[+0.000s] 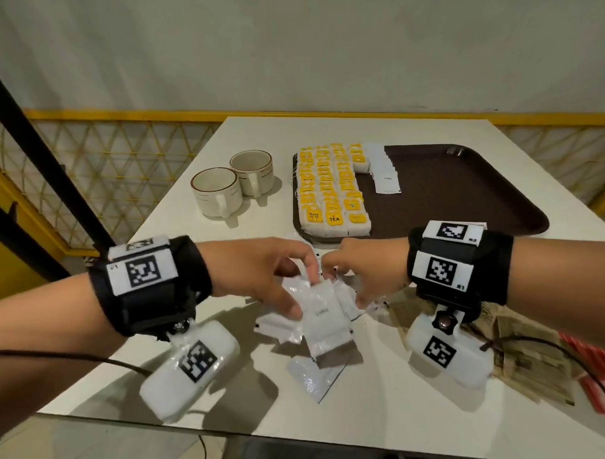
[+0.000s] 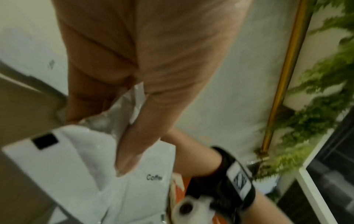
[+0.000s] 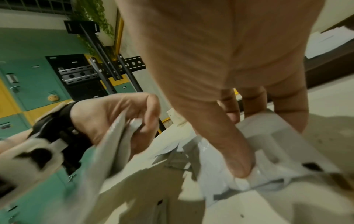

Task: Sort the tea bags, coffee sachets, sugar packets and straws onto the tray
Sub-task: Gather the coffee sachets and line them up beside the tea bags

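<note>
Over the table's near middle, my left hand (image 1: 302,291) grips a fanned bunch of white coffee sachets (image 1: 323,319), thumb pressed on the front one marked "Coffee" (image 2: 149,177). My right hand (image 1: 343,285) meets it from the right and pinches sachets (image 3: 268,151) at the bunch's right side between thumb and fingers. More white sachets (image 1: 311,377) lie loose on the table below. The brown tray (image 1: 460,193) at the back holds rows of yellow-tagged tea bags (image 1: 330,192) on its left and a row of coffee sachets (image 1: 382,170) beside them.
Brown sugar packets (image 1: 529,361) lie on the table under my right wrist, with red-and-white straws (image 1: 594,383) at the far right edge. Two cream cups (image 1: 216,192) (image 1: 251,171) stand left of the tray. The table's near edge is close below my wrists.
</note>
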{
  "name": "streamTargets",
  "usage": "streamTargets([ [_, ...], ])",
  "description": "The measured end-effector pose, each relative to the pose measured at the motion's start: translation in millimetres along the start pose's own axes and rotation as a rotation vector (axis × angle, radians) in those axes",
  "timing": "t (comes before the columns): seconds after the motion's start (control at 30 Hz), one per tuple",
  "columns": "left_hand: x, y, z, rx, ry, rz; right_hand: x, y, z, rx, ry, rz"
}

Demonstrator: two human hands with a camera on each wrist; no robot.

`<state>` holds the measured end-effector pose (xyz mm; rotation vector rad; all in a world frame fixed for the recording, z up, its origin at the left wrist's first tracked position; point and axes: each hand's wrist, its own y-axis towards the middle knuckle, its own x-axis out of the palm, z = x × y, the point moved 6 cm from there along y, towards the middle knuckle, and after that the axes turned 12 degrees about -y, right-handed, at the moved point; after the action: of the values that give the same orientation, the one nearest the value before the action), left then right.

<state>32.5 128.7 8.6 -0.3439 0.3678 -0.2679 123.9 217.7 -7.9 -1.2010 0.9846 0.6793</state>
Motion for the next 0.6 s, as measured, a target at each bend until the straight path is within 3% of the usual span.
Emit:
streamTargets([
  [0.13,33.7,19.4,-1.4,-0.014,0.282,-0.159,2.2,1.4,8.9,0.048,0.05,-0.009],
  [0.23,44.5,30.2,-2.0,-0.061,0.386,-0.2,3.1,-0.7,11.1,0.06,0.063,0.001],
  [0.4,57.6,39.6,5.5,0.011,0.658,-0.234,5.4,-5.0,13.7,0.078,0.084,0.009],
  [0.6,56.5,38.7,3.6,0.0,0.686,-0.242,-10.5,-21.4,31.8,0.113,0.252,0.135],
])
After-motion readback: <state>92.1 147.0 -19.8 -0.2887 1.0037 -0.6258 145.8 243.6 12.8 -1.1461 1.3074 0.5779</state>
